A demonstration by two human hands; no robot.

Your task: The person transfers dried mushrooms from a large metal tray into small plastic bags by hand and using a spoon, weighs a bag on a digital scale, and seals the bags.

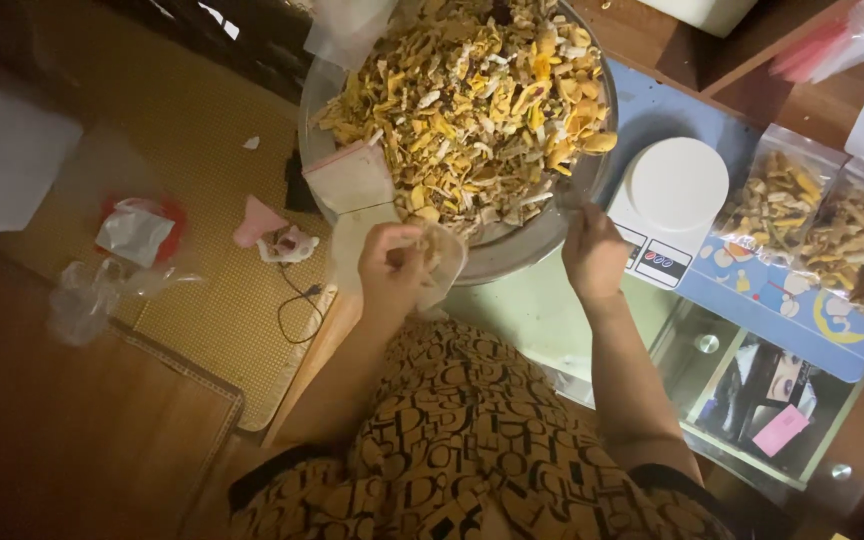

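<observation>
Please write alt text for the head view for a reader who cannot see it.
A person's left hand holds a clear plastic bag at the rim of a large metal bowl of yellow dried chips, while the right hand reaches in. A white kitchen scale and filled bags sit alongside.

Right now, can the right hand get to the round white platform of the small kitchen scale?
Probably yes. The right hand hovers at the rim of the big metal bowl of dried yellow chips, just beside the white kitchen scale. The scale's top is bare and nothing lies between them.

The dried snack mix (472, 100) was yellow and cream — the scale (670, 200) white, the mat (782, 300) blue.
</observation>
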